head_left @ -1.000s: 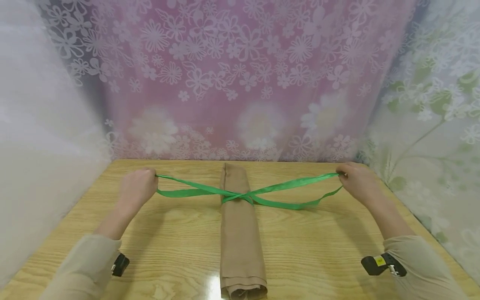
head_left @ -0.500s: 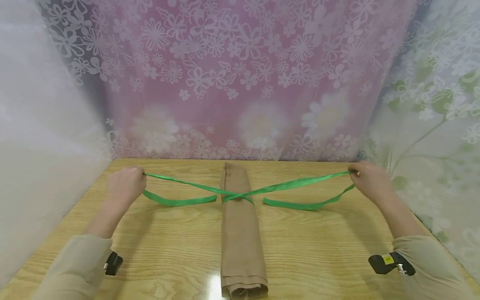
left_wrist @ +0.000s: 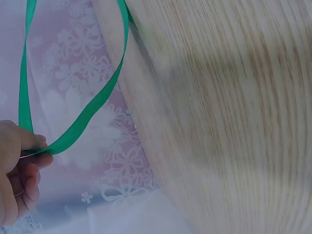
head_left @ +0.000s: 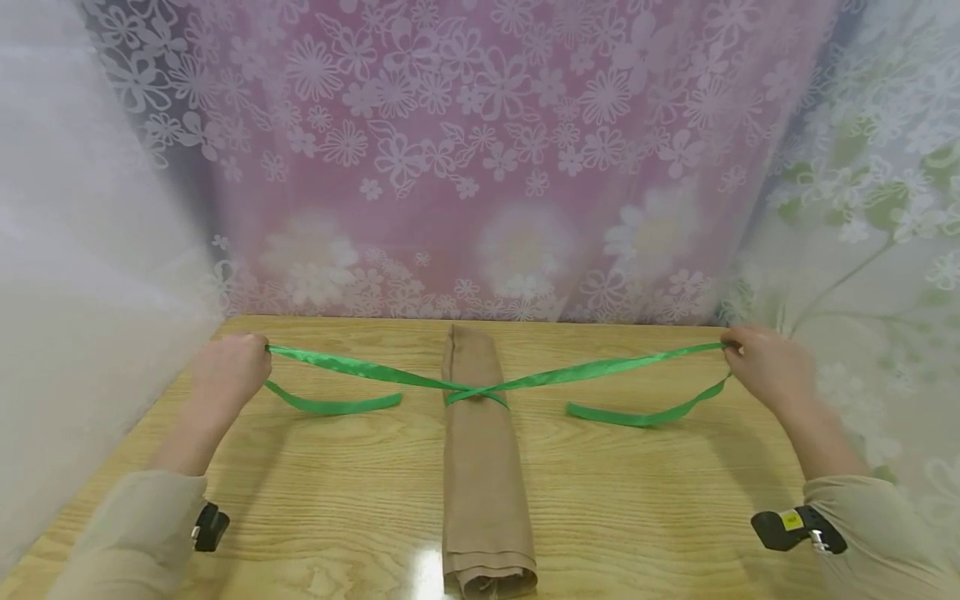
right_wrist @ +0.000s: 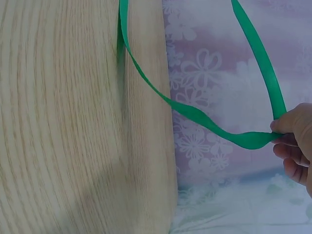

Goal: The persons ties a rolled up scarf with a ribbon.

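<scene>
A rolled brown cloth (head_left: 487,483) lies lengthwise in the middle of the table. Around its far part goes a green ribbon (head_left: 390,375), whose two ends cross on top of the roll. On the left, my left hand (head_left: 232,367) pinches one end between thumb and finger, as the left wrist view of that hand (left_wrist: 22,170) also shows. My right hand (head_left: 772,371) pinches the other end, its thumb and finger on the ribbon (right_wrist: 265,73) in the right wrist view. Past each hand a loose tail of ribbon hangs back toward the roll.
The wood-grain table (head_left: 360,517) ends at the back against a pink flowered curtain (head_left: 465,167). White sheeting (head_left: 90,292) hangs along the left side, and a leaf-patterned curtain (head_left: 885,275) along the right. Black devices sit at both wrists.
Both hands have moved outward, away from each other, drawing the ribbon ends apart. The loose tails have slid out from the roll with them. The brown cloth has stayed in place.
</scene>
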The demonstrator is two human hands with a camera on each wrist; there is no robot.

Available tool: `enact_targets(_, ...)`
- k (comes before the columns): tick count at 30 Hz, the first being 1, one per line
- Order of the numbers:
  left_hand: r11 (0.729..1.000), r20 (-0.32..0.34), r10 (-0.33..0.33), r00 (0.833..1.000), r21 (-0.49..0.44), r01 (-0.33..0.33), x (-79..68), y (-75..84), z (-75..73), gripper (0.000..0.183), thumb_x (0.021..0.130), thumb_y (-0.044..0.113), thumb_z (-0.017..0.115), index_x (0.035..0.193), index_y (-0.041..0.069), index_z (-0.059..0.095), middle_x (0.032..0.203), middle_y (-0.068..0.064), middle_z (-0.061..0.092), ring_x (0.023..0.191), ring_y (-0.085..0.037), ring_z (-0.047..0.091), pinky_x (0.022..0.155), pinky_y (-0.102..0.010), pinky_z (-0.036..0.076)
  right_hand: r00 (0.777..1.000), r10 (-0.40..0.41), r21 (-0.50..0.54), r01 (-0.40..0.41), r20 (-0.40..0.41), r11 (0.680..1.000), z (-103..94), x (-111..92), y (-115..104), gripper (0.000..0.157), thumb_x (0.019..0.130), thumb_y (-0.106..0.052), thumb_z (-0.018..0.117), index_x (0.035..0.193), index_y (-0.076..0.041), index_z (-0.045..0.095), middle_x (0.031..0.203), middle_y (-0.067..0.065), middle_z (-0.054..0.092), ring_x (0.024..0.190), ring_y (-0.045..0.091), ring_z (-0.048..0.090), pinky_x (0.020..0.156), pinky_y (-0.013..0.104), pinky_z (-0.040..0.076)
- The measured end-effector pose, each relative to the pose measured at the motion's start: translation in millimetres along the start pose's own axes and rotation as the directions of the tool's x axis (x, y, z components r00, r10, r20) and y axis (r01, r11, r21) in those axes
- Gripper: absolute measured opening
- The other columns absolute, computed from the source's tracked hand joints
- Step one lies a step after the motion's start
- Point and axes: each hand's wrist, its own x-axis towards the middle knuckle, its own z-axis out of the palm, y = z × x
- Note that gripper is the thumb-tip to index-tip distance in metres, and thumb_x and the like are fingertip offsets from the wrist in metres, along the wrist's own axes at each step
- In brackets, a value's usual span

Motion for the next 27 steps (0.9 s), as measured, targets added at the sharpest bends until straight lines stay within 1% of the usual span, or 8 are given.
enact_targets(2,1.000,0.006,-0.003,1.000,0.001,0.003,-0.7,-2.8,-1.8,0.033,0.070,-0.012,0.045,0.046,0.010,0.039,0.045,0.004,0.020,0.045,-0.010,0.014,0.039,-0.021,0.015,1.000,-0.006,-0.008,0.006,-0.002,1.000,-1.0,-1,4,0.017,0.083,-0.004,0.057,0.097,0.002,0.065,0.102,0.027,0.062,0.083,0.045,0.059,0.057,0.051,0.047)
enact_targets(5,1.000,0.007,-0.020,1.000,0.001,0.020,-1.9,-7.0,-4.4,0.036,0.069,-0.012,0.044,0.046,0.013,0.032,0.046,0.005,0.017,0.046,-0.010,0.012,0.041,-0.022,0.013,1.000,-0.001,-0.014,0.001,0.007,1.000,-3.4,-5,10,0.017,0.083,-0.004,0.057,0.096,0.002,0.065,0.101,0.026,0.062,0.083,0.045,0.059,0.061,0.053,0.046)
enact_targets(7,0.999,0.017,-0.037,0.999,-0.003,0.037,-3.2,-10.2,-6.3,0.039,0.069,-0.012,0.043,0.047,0.015,0.026,0.048,0.006,0.015,0.048,-0.010,0.011,0.043,-0.022,0.013,0.999,0.017,-0.018,-0.016,0.038,1.000,-5.7,-7,14,0.018,0.084,-0.005,0.057,0.098,0.003,0.065,0.102,0.027,0.061,0.086,0.046,0.058,0.063,0.055,0.045)
enact_targets(9,0.998,0.036,-0.058,0.998,-0.005,0.058,-4.7,-14.1,-8.5,0.039,0.069,-0.011,0.042,0.047,0.016,0.024,0.049,0.005,0.015,0.048,-0.011,0.012,0.042,-0.023,0.013,0.997,0.037,-0.025,-0.036,0.068,0.999,-8.2,-9,18,0.019,0.085,-0.006,0.056,0.100,0.003,0.064,0.103,0.028,0.060,0.088,0.047,0.056,0.064,0.056,0.044)
enact_targets(14,0.994,0.104,-0.105,0.989,-0.012,0.106,-9.2,-25.4,-12.0,0.035,0.070,-0.009,0.041,0.048,0.015,0.027,0.049,0.004,0.018,0.049,-0.013,0.014,0.042,-0.025,0.015,0.993,0.069,-0.046,-0.064,0.099,0.997,-11.5,-12,28,0.020,0.086,-0.007,0.055,0.100,0.004,0.064,0.095,0.027,0.061,0.080,0.044,0.056,0.059,0.054,0.044)
enact_targets(19,0.995,0.114,-0.100,0.988,-0.019,0.103,-14.7,-35.6,-10.6,0.034,0.068,-0.008,0.041,0.047,0.015,0.029,0.049,0.004,0.021,0.049,-0.014,0.017,0.039,-0.027,0.019,0.990,0.084,-0.069,-0.077,0.111,0.995,-10.0,-14,38,0.018,0.084,-0.008,0.055,0.095,0.002,0.066,0.084,0.022,0.061,0.069,0.039,0.056,0.053,0.052,0.041)
enact_targets(23,0.995,0.145,-0.098,0.985,-0.009,0.101,-19.3,-42.5,-10.2,0.035,0.068,-0.008,0.043,0.047,0.016,0.028,0.049,0.004,0.021,0.049,-0.013,0.018,0.038,-0.027,0.020,0.987,0.094,-0.076,-0.085,0.132,0.993,-7.4,-17,43,0.019,0.083,-0.009,0.054,0.095,0.001,0.066,0.084,0.022,0.060,0.066,0.037,0.055,0.050,0.050,0.041)
enact_targets(27,0.993,0.207,-0.114,0.972,0.010,0.114,-22.1,-47.2,-9.6,0.035,0.070,-0.008,0.042,0.047,0.015,0.029,0.049,0.002,0.024,0.048,-0.015,0.022,0.037,-0.031,0.024,0.982,0.109,-0.080,-0.098,0.152,0.992,-4.5,-18,48,0.020,0.083,-0.009,0.052,0.094,0.001,0.067,0.085,0.023,0.061,0.067,0.040,0.055,0.051,0.051,0.042)
